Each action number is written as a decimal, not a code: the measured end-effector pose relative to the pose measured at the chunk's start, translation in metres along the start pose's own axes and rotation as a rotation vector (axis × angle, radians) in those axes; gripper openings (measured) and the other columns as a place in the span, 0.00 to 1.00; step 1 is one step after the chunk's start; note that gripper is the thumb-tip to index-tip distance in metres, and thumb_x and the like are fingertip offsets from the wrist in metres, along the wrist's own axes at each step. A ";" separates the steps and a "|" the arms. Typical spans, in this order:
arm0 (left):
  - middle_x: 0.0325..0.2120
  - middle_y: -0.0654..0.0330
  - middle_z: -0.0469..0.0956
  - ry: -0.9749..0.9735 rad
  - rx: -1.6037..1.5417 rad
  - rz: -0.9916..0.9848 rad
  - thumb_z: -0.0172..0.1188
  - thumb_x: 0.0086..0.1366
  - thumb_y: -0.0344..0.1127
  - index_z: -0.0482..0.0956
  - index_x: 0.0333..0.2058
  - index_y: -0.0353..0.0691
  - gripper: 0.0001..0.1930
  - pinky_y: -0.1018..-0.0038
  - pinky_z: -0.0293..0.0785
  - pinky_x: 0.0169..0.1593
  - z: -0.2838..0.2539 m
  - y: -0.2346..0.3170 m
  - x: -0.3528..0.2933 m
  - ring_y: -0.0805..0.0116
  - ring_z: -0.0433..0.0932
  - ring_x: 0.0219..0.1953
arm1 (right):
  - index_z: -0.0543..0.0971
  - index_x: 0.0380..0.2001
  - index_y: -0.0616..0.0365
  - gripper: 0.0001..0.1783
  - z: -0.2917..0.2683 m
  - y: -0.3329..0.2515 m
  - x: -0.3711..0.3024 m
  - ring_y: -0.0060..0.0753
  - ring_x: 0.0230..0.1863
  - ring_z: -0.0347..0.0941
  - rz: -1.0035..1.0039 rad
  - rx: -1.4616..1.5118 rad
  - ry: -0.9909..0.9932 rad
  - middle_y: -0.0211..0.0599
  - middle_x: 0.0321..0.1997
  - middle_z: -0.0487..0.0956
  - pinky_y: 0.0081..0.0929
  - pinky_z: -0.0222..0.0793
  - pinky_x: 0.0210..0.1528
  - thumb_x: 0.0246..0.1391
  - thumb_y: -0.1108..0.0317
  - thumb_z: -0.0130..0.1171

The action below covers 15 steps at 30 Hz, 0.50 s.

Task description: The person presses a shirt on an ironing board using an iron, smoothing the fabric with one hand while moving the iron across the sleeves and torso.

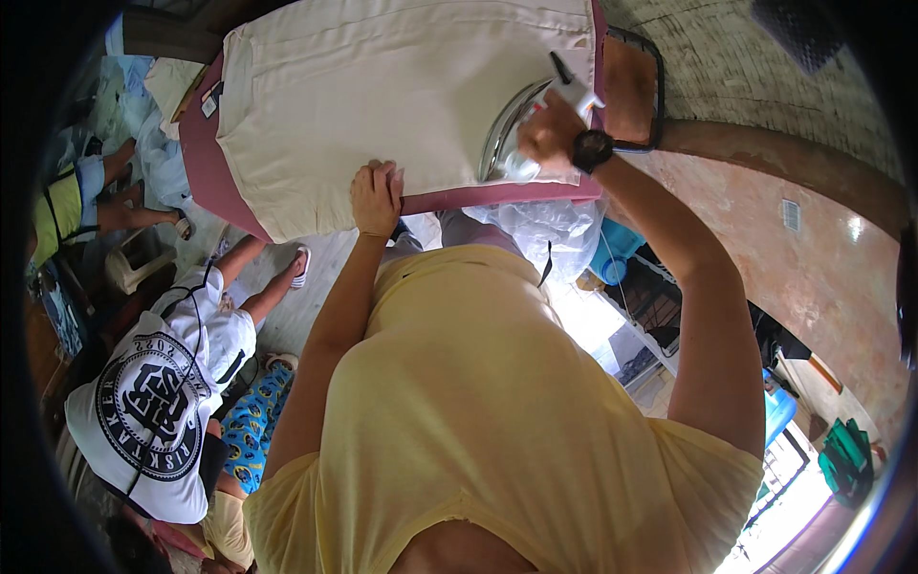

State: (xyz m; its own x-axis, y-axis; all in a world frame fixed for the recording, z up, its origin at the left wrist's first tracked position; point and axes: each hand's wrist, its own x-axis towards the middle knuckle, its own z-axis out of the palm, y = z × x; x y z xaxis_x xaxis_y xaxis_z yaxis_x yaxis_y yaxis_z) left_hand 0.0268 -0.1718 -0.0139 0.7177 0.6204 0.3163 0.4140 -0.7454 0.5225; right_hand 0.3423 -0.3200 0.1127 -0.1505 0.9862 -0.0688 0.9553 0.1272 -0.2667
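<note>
A cream garment [373,96], which looks like a pair of trousers, lies spread over a maroon-covered ironing board [204,158]. At its right end my right hand [552,132] is closed around the handle of a clothes iron [509,148], whose soleplate rests on the cloth. My left hand [376,198] is at the near edge of the garment, fingers curled together over the hem and pressed to it. A small dark-and-white tag [211,99] shows at the left end of the garment.
A metal-framed iron rest [633,96] adjoins the board's right end. Clear plastic bags [550,234] and a blue container [617,251] sit below it. On the left are a seated person in a white shirt [158,392], another person in yellow [59,215], and a beige bin [139,258].
</note>
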 end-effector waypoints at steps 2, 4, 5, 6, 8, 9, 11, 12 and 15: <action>0.37 0.54 0.71 -0.015 0.000 -0.013 0.55 0.66 0.41 0.73 0.44 0.45 0.11 0.59 0.66 0.45 0.000 0.000 0.002 0.52 0.71 0.41 | 0.76 0.12 0.41 0.12 -0.010 0.018 0.000 0.34 0.22 0.71 0.065 -0.162 -0.008 0.28 0.16 0.77 0.40 0.57 0.46 0.47 0.63 0.54; 0.37 0.54 0.71 -0.022 -0.001 -0.028 0.55 0.66 0.41 0.74 0.44 0.45 0.10 0.58 0.67 0.45 -0.001 0.000 0.003 0.52 0.71 0.41 | 0.71 0.12 0.43 0.09 0.002 0.011 -0.001 0.35 0.20 0.68 0.011 -0.034 -0.004 0.26 0.14 0.74 0.40 0.55 0.40 0.42 0.63 0.55; 0.37 0.54 0.71 -0.024 -0.006 -0.035 0.55 0.66 0.41 0.74 0.43 0.45 0.10 0.58 0.67 0.45 0.000 0.000 0.003 0.52 0.71 0.41 | 0.71 0.11 0.42 0.08 0.010 -0.003 -0.002 0.35 0.18 0.67 -0.015 0.055 0.081 0.25 0.14 0.73 0.40 0.56 0.41 0.39 0.64 0.56; 0.37 0.54 0.71 -0.028 -0.007 -0.047 0.55 0.66 0.41 0.74 0.43 0.44 0.10 0.58 0.67 0.45 0.001 0.000 0.002 0.52 0.71 0.41 | 0.71 0.10 0.43 0.09 0.009 -0.020 0.001 0.35 0.18 0.66 -0.011 0.099 0.039 0.26 0.14 0.73 0.38 0.56 0.41 0.39 0.64 0.56; 0.37 0.53 0.71 -0.038 -0.010 -0.053 0.54 0.67 0.39 0.74 0.43 0.43 0.10 0.59 0.67 0.45 -0.002 0.000 0.002 0.52 0.71 0.41 | 0.71 0.10 0.44 0.09 0.006 -0.033 0.007 0.34 0.18 0.66 -0.092 -0.031 0.028 0.26 0.13 0.73 0.36 0.57 0.40 0.38 0.64 0.56; 0.37 0.52 0.71 -0.042 -0.014 -0.055 0.54 0.67 0.39 0.74 0.42 0.42 0.09 0.59 0.67 0.44 -0.003 -0.001 0.003 0.52 0.71 0.41 | 0.71 0.10 0.45 0.09 0.006 -0.026 0.006 0.35 0.18 0.66 -0.064 0.038 0.069 0.26 0.13 0.73 0.36 0.57 0.40 0.39 0.63 0.56; 0.36 0.50 0.71 -0.019 -0.227 -0.167 0.53 0.67 0.37 0.74 0.43 0.40 0.09 0.60 0.68 0.44 -0.010 -0.007 0.002 0.50 0.71 0.41 | 0.72 0.11 0.47 0.10 0.001 0.001 0.006 0.37 0.18 0.67 -0.057 0.035 0.138 0.28 0.14 0.75 0.37 0.57 0.38 0.40 0.62 0.56; 0.36 0.49 0.70 -0.006 -0.336 -0.223 0.52 0.67 0.36 0.74 0.43 0.40 0.09 0.60 0.68 0.44 -0.014 -0.009 0.003 0.49 0.71 0.41 | 0.73 0.11 0.48 0.13 -0.010 0.018 0.005 0.39 0.20 0.69 0.040 0.040 -0.079 0.30 0.15 0.76 0.38 0.58 0.36 0.45 0.59 0.56; 0.35 0.54 0.69 0.187 -0.513 -0.501 0.47 0.71 0.36 0.71 0.44 0.35 0.11 0.69 0.67 0.41 -0.033 -0.015 -0.006 0.63 0.70 0.35 | 0.79 0.19 0.49 0.18 -0.017 0.039 0.009 0.42 0.27 0.76 0.279 -0.051 0.030 0.34 0.19 0.79 0.41 0.64 0.36 0.56 0.52 0.52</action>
State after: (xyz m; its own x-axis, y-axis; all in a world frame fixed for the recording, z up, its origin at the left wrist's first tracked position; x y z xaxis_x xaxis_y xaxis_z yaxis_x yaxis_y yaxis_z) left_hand -0.0026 -0.1568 0.0029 0.3851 0.9216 0.0481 0.3208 -0.1826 0.9294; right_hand 0.3825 -0.3042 0.1182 0.1267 0.9865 -0.1042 0.9705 -0.1450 -0.1925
